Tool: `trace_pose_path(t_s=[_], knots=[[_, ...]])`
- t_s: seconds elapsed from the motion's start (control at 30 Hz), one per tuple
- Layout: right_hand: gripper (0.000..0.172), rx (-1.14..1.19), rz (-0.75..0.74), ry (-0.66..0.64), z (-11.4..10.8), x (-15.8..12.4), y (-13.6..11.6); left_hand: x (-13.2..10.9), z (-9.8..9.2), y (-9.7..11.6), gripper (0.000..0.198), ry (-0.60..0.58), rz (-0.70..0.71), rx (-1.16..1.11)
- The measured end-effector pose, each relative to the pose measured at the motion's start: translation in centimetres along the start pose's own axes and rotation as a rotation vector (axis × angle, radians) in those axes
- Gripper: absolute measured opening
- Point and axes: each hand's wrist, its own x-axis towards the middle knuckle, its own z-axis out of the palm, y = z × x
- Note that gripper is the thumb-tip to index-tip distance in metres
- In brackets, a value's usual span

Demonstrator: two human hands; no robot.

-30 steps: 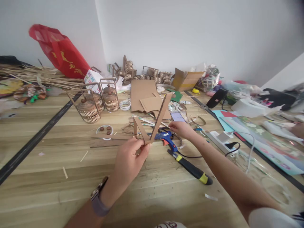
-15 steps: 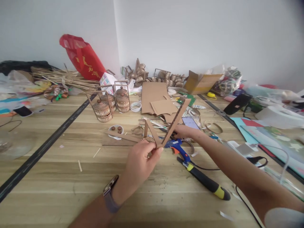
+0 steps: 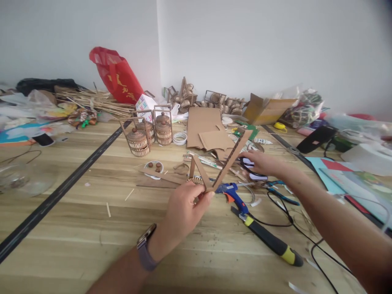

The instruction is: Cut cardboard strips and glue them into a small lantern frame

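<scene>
My left hand, a watch on its wrist, pinches a folded brown cardboard strip above the middle of the table. The strip's long arm slants up to the right. My right hand reaches forward to the right of it, its fingers closed round the black handles of scissors. Below that hand lie a blue glue gun and blue-handled pliers. A small slatted piece shows just beyond my left hand.
Small lidded baskets stand at the back left, near a red bag. Cardboard sheets lie at the back middle. A black and yellow tool rests front right, with a black cable beside it.
My right hand has moved right and lifted, and the black handles now show in it. The blue-handled pliers have come into sight. My left hand still holds the strip; the view has shifted slightly.
</scene>
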Motion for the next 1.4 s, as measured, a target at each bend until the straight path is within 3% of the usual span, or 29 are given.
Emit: trace_pose_path(t_s=[0.13,0.27,0.43,1.1,1.23,1.4], knots=[[0.050,0.141,-0.092,0.020,-1.6,-2.8,-2.5,-0.1,0.0,0.1,0.037,-0.010,-0.038,-0.028],[0.036,0.346,-0.228,-0.001,-3.0,-5.4,-6.9,-0.2,0.1,0.3,0.032,-0.059,-0.104,-0.137],[0.025,0.352,-0.361,-0.037,-4.6,-6.8,-10.6,-0.2,0.0,0.7,0.029,-0.100,-0.177,-0.244],[0.014,0.242,-0.439,-0.078,-6.4,-5.7,-11.8,-0.2,0.2,0.6,0.026,-0.108,-0.199,-0.308],[0.015,0.274,-0.451,-0.138,-6.6,-5.4,-11.8,-0.2,0.1,0.6,0.026,-0.106,-0.189,-0.298],[0.018,0.241,-0.458,-0.117,-6.5,-5.3,-11.7,-0.3,0.2,0.5,0.026,-0.113,-0.208,-0.307]])
